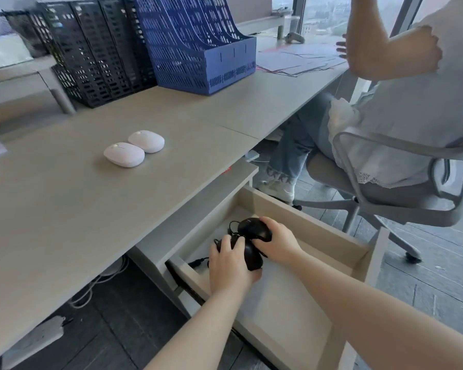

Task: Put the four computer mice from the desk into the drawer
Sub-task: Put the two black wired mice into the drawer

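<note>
Two white mice lie side by side on the grey desk (64, 209): the nearer white mouse (124, 154) and the farther white mouse (146, 141). Below the desk edge the wooden drawer (364, 256) stands pulled out. Inside it, my left hand (229, 265) grips a black wired mouse (251, 256), and my right hand (278, 243) grips a second black wired mouse (251, 227) just behind it. Their black cables (198, 262) trail toward the drawer's left side. Both hands are low in the drawer's back half.
Black file racks (91, 57) and a blue file rack (198, 46) stand at the back of the desk. A person sits in a grey swivel chair (401, 188) close to the right of the drawer. Loose papers (300, 60) lie on the far desk.
</note>
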The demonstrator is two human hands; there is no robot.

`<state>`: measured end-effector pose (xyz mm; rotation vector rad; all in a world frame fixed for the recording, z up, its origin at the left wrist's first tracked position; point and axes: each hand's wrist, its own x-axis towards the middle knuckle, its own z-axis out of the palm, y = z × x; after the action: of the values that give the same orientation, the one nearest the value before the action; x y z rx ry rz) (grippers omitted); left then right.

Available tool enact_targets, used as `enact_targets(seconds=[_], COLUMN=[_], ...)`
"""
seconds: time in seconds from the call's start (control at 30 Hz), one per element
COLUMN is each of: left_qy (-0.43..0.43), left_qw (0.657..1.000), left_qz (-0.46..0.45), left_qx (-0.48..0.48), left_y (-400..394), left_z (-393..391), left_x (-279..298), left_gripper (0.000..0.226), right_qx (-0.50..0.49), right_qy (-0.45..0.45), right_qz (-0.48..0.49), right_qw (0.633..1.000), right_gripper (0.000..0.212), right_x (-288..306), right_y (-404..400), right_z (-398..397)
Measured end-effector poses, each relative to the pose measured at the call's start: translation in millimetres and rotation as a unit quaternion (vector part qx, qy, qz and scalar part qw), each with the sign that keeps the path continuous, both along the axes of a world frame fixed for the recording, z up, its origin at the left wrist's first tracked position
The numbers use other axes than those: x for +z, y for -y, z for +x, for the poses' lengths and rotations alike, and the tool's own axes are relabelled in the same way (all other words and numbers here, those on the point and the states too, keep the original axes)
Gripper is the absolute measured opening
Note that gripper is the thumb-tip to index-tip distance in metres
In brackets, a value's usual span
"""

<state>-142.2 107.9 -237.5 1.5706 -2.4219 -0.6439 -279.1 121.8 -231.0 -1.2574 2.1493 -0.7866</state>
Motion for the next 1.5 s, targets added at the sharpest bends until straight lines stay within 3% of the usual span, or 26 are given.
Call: enact_targets(seconds=[0.47, 0.83, 0.93, 1.0, 1.1, 1.23, 1.33, 1.5], left_qy=[0.118, 0.149, 0.158, 0.167, 0.180, 0.198, 0.165, -0.007], left_qw=[0.992, 0.979, 0.976, 0.976, 0.975, 0.978, 0.984, 0.994], left_qz=[0.032, 0.128, 0.136, 0.130, 0.120, 0.037, -0.029, -0.111], left_qx=[-0.044, -0.061, -0.059, -0.058, -0.047, -0.046, -0.053, -0.014], left_y=[15.5, 22.0, 19.3, 18.5, 22.2, 28.4, 32.8, 53.6], left_z=[-8.6, -6.5, -5.0, -3.7, -1.8, 5.9, 11.9, 22.8], left_x=[-29.0, -27.4, -17.7, -6.9, 19.9, 65.6, 96.7, 149.9], left_gripper=[0.066, 0.083, 0.088, 0.089, 0.072, 0.033, 0.021, 0.024], right_qx=[0.002, 0.060, 0.057, 0.059, 0.039, 0.032, 0.033, 0.079], right_qy=[-0.040, -0.067, -0.072, -0.079, -0.086, -0.105, -0.100, -0.159], right_qz=[0.042, 0.091, 0.077, 0.057, 0.033, 0.014, -0.026, -0.084], right_qw=[0.998, 0.992, 0.993, 0.993, 0.995, 0.994, 0.994, 0.981], right_gripper=[0.068, 0.074, 0.068, 0.053, 0.030, 0.026, 0.024, 0.029], right_x=[-44.3, -47.9, -38.0, -25.7, -0.4, 42.2, 73.7, 114.7], right_y=[6.4, 14.8, 10.8, 9.1, 8.8, 9.5, 9.8, 24.0], right_z=[-18.5, -15.4, -13.1, -12.2, -13.6, -12.0, -2.9, 25.2])
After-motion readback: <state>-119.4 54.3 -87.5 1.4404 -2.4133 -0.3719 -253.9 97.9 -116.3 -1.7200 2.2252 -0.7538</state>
